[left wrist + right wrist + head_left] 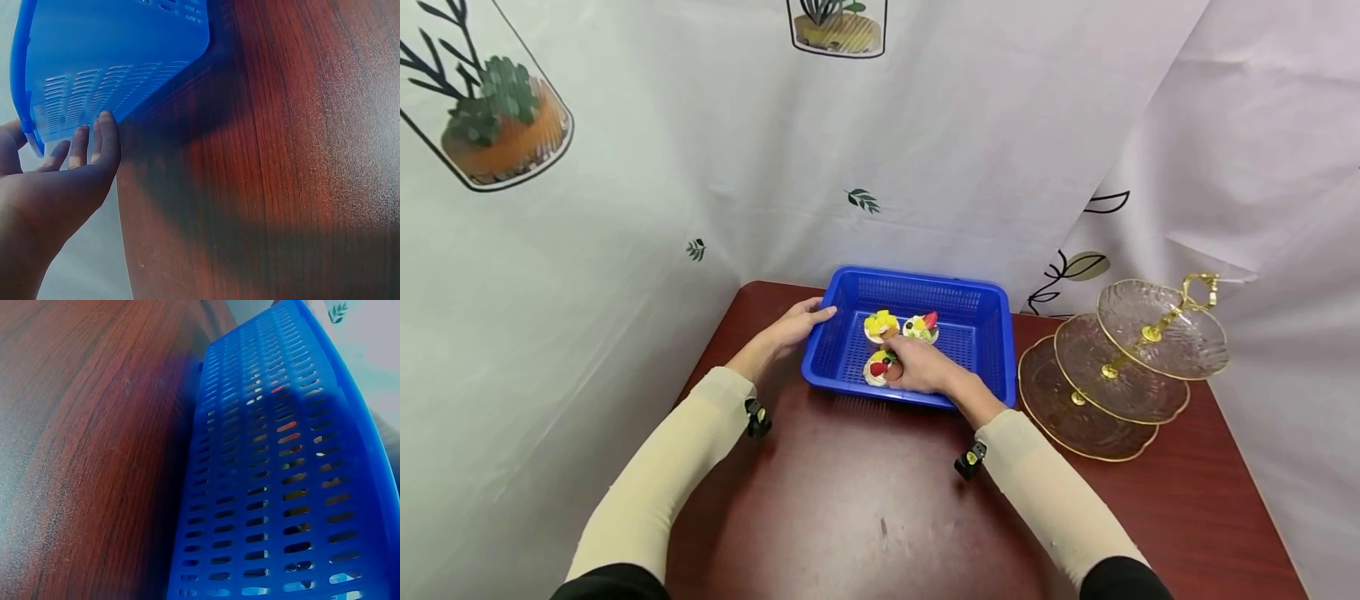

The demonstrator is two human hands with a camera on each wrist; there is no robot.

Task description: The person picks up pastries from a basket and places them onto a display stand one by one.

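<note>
Blue basket (917, 292), one: our left hand (788, 332) grips its left end, best held steady. Right hand (925, 367), one: bent at the front red-topped tart (877, 367) inside; pinch, we cannot tell. We should squeeze lightly, low.

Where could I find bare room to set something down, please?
Bare table lies between the sleeves, in front of the blue basket, and in front of the tiered stand. It is crowded around the fruit tarts and right hand, and between basket and stand.
</note>
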